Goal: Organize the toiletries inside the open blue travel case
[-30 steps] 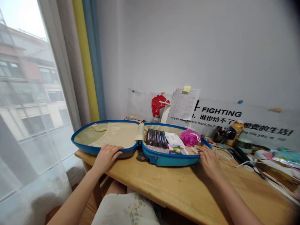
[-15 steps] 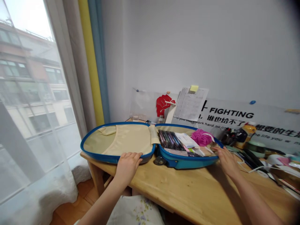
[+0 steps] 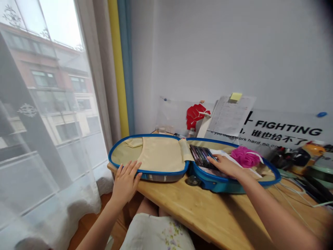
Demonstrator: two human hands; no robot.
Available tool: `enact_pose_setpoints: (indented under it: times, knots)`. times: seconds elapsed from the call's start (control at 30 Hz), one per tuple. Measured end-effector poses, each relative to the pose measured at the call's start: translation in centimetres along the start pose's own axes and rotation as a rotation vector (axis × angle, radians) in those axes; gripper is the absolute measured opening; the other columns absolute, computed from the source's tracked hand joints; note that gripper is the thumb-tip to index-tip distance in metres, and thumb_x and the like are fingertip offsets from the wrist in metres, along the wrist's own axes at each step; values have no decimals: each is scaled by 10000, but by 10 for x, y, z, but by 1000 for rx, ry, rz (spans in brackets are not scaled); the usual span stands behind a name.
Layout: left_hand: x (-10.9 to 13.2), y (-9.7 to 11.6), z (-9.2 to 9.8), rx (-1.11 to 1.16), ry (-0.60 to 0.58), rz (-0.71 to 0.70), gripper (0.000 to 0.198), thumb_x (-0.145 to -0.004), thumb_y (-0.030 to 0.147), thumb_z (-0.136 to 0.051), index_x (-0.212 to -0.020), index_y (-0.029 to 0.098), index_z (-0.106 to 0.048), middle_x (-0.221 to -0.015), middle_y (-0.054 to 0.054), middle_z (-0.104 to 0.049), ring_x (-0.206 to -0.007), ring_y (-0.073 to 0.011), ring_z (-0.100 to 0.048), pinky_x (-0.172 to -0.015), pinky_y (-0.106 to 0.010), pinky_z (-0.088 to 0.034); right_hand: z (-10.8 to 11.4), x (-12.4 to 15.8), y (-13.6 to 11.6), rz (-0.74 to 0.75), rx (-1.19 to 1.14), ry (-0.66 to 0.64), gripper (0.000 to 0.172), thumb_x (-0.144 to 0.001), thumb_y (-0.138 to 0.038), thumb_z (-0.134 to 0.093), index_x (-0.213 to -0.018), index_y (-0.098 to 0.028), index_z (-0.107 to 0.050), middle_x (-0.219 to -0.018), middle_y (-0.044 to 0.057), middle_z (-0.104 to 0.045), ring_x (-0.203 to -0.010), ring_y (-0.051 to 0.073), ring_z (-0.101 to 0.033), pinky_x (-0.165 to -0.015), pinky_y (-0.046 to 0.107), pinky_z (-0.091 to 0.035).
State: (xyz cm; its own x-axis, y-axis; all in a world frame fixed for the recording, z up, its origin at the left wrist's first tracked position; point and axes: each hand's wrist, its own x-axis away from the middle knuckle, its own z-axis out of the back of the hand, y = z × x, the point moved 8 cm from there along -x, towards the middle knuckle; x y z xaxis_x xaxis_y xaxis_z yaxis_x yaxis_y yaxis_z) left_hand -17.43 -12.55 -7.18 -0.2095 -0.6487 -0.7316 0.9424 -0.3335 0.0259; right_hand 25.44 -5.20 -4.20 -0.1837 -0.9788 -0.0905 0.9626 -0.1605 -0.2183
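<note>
A small blue suitcase [image 3: 217, 186] lies spread open on the wooden table, its cream-lined lid [image 3: 162, 154] to the left. My left hand [image 3: 128, 178] rests over the lid's front rim with fingers spread. In the packed half, my right hand [image 3: 224, 164] reaches over the front edge, fingers extended at a row of dark, thin packets [image 3: 199, 156]. Whether it grips any of them I cannot make out. Beside that hand sit a bright pink bath puff [image 3: 246, 157] and a white packet, partly hidden by the hand.
The wooden table [image 3: 179, 203] has its front edge near my lap. At the right stand an orange-labelled bottle [image 3: 309, 156], dark items and loose white cables [image 3: 293, 185]. Papers [image 3: 231, 114] stand against the wall. Sheer curtains [image 3: 52, 139] hang at the left.
My right hand has left the suitcase's right rim and moved in over the dark packets. My left hand has slid left along the lid's rim. The view has turned slightly left.
</note>
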Motion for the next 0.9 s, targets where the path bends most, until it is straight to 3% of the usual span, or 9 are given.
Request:
enact_pose_setpoints:
  times: [0.17,0.3,0.63,0.9]
  knots:
    - [3,-4,-4,9,23,20,410,-947,367,-356,-1271,213,-555,-1293,-80,-583,-1235,-268,-487,-1069,-489,-297,-22,-15,-23,-125,96,-170,1056,-641,-863,-367,-1343,-83,-486,-1277,263,-542,-1110,395,-572,-916,506,-439]
    - [2,-2,-6,22,36,46,399,-950,349,-364,-1275,210,-550,-1305,-74,-574,-1255,-274,-463,-1079,-502,-273,-30,-23,-31,-173,147,-225,1110,-568,-873,-448,-1346,-80,-483,-1288,250,-538,-1140,389,-553,-928,490,-443]
    - [10,13,-9,-45,81,-35,477,-924,345,-413,-1373,187,-448,-1438,-111,-424,-1339,-304,-344,-1096,-509,-207,-26,-19,-36,-208,207,-203,911,-686,-763,-434,-1329,-121,-501,-1286,229,-541,-1125,376,-562,-890,493,-450]
    - [13,17,-12,-7,92,-32,492,-910,351,-425,-1373,190,-451,-1435,-107,-429,-1352,-303,-321,-1111,-509,-179,-21,-18,-37,-146,207,-166,693,-748,-664,-449,-1203,-166,-607,-1195,182,-613,-1109,355,-570,-931,509,-413]
